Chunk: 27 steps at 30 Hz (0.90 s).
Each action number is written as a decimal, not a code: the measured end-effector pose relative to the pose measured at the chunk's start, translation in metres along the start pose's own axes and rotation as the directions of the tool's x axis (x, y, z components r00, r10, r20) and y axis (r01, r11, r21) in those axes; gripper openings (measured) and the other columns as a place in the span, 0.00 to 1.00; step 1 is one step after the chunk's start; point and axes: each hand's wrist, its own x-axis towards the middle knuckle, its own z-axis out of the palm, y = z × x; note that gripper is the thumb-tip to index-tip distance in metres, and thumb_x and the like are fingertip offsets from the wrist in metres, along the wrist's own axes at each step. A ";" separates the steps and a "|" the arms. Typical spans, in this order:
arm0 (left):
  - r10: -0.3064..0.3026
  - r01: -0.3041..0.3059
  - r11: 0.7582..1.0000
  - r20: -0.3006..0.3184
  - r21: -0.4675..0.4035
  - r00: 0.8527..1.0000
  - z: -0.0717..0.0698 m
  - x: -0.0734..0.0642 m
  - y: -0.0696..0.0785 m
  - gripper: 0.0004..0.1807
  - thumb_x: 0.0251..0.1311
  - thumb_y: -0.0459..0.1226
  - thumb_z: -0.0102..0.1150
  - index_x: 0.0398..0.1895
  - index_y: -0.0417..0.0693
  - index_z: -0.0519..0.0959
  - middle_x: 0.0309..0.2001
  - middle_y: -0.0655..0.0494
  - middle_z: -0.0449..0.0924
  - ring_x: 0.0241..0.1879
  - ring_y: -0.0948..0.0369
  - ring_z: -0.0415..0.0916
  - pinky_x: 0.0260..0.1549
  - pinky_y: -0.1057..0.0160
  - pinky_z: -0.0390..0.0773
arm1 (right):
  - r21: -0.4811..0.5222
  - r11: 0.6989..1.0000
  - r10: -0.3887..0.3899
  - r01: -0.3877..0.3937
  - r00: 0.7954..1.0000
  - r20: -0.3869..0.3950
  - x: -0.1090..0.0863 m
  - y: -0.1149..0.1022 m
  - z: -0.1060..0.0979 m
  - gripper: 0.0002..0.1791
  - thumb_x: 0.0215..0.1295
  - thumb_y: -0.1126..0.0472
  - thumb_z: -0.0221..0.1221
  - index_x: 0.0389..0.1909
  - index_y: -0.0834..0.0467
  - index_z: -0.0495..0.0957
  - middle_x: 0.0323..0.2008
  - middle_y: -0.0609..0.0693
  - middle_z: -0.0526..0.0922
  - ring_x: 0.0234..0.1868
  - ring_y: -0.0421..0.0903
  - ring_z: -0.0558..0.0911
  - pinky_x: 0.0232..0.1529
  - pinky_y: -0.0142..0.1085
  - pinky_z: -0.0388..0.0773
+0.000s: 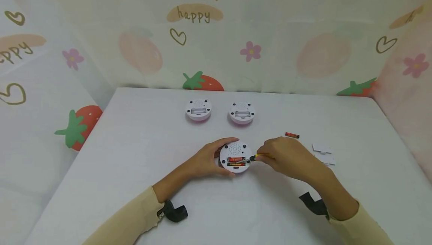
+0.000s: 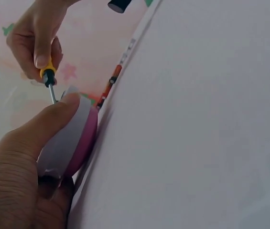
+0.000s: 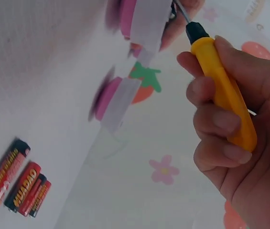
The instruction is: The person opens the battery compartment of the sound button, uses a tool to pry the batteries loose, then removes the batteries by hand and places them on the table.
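A round device (image 1: pixel 235 148), white on top and pink beneath, sits on the table with its battery compartment open. Two red batteries (image 1: pixel 236 159) lie side by side inside it. My left hand (image 1: pixel 205 160) holds the device by its rim, thumb on the near side and fingers round the far side. In my right hand (image 1: pixel 287 157) is a yellow-handled screwdriver (image 3: pixel 228 93), gripped with curled fingers. Its metal shaft reaches over the compartment, at the batteries; the left wrist view shows the shaft (image 2: pixel 53 94) passing behind the device's edge.
Two similar round devices, one at the left (image 1: pixel 198 109) and one at the right (image 1: pixel 242 113), stand farther back with bare battery compartments. Several loose red batteries (image 3: pixel 22 183) lie together to the right. White covers (image 1: pixel 322 148) lie beyond my right wrist.
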 end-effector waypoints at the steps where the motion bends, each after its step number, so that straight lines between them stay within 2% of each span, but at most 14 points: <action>1: -0.007 0.007 1.000 0.000 0.003 1.000 0.000 0.000 0.000 0.55 0.42 0.41 0.85 0.76 0.60 0.64 0.71 0.66 0.67 0.67 0.67 0.67 0.67 0.66 0.68 | 0.001 1.000 0.005 -0.005 1.000 0.004 -0.001 0.001 -0.003 0.07 0.64 0.57 0.69 0.41 0.53 0.89 0.36 0.41 0.88 0.40 0.42 0.86 0.42 0.39 0.85; 4: -0.015 0.015 1.000 0.001 0.001 1.000 -0.001 0.000 0.000 0.55 0.42 0.40 0.85 0.76 0.60 0.64 0.71 0.66 0.66 0.68 0.67 0.66 0.67 0.67 0.68 | -0.003 1.000 0.003 -0.003 1.000 -0.001 -0.005 0.003 -0.010 0.07 0.63 0.59 0.70 0.41 0.53 0.89 0.36 0.39 0.88 0.37 0.39 0.85 0.49 0.47 0.83; 8: -0.009 0.009 1.000 0.006 -0.028 1.000 -0.002 0.001 -0.001 0.56 0.41 0.37 0.85 0.77 0.55 0.64 0.71 0.64 0.67 0.67 0.65 0.68 0.67 0.66 0.69 | -0.015 0.998 -0.054 0.053 0.998 -0.031 -0.007 0.005 -0.016 0.09 0.61 0.62 0.71 0.43 0.52 0.90 0.32 0.37 0.86 0.29 0.32 0.81 0.55 0.60 0.78; 11: -0.008 0.009 0.999 0.009 -0.042 1.000 -0.002 0.002 -0.002 0.57 0.41 0.36 0.85 0.77 0.51 0.63 0.71 0.62 0.66 0.67 0.64 0.68 0.67 0.66 0.69 | -0.017 0.997 -0.081 0.081 0.996 -0.038 -0.007 0.007 -0.016 0.09 0.61 0.62 0.71 0.42 0.51 0.91 0.29 0.36 0.83 0.26 0.29 0.76 0.53 0.61 0.79; 14: -0.011 0.011 0.999 0.007 -0.049 1.000 -0.002 0.002 -0.001 0.57 0.41 0.36 0.85 0.77 0.50 0.63 0.71 0.62 0.66 0.67 0.64 0.68 0.67 0.66 0.69 | -0.027 0.996 -0.085 0.084 0.996 -0.038 -0.005 0.006 -0.015 0.09 0.61 0.62 0.71 0.42 0.51 0.91 0.27 0.35 0.82 0.25 0.29 0.75 0.49 0.57 0.81; 18: -0.008 0.009 0.999 0.006 -0.050 1.000 -0.002 0.001 -0.001 0.56 0.40 0.35 0.85 0.76 0.49 0.64 0.71 0.61 0.67 0.67 0.64 0.68 0.67 0.66 0.68 | -0.045 0.996 -0.085 0.083 0.996 -0.038 -0.006 0.006 -0.015 0.09 0.61 0.61 0.71 0.42 0.50 0.91 0.28 0.36 0.83 0.25 0.30 0.76 0.49 0.55 0.81; 22: -0.010 0.010 0.999 0.007 -0.035 1.000 -0.002 0.002 -0.001 0.56 0.41 0.36 0.85 0.76 0.50 0.64 0.72 0.59 0.67 0.68 0.64 0.67 0.67 0.66 0.68 | -0.049 0.996 -0.082 0.079 0.994 -0.071 -0.009 0.008 -0.018 0.08 0.61 0.62 0.71 0.41 0.50 0.91 0.29 0.36 0.83 0.25 0.31 0.76 0.40 0.43 0.82; 25: -0.017 0.017 0.999 0.005 -0.028 1.000 -0.002 0.002 -0.002 0.56 0.41 0.37 0.85 0.76 0.51 0.64 0.72 0.60 0.67 0.68 0.65 0.67 0.67 0.67 0.68 | -0.033 0.996 -0.080 0.077 0.992 -0.100 -0.010 0.009 -0.019 0.08 0.61 0.63 0.71 0.40 0.51 0.91 0.29 0.36 0.83 0.26 0.31 0.76 0.30 0.34 0.76; 27: -0.021 0.021 0.999 0.005 -0.030 1.000 -0.003 0.001 -0.002 0.56 0.41 0.37 0.85 0.76 0.51 0.64 0.72 0.61 0.66 0.68 0.65 0.67 0.67 0.67 0.68 | -0.025 0.996 -0.083 0.081 0.991 -0.102 -0.009 0.008 -0.019 0.08 0.61 0.63 0.71 0.41 0.52 0.91 0.29 0.37 0.83 0.26 0.32 0.76 0.30 0.32 0.75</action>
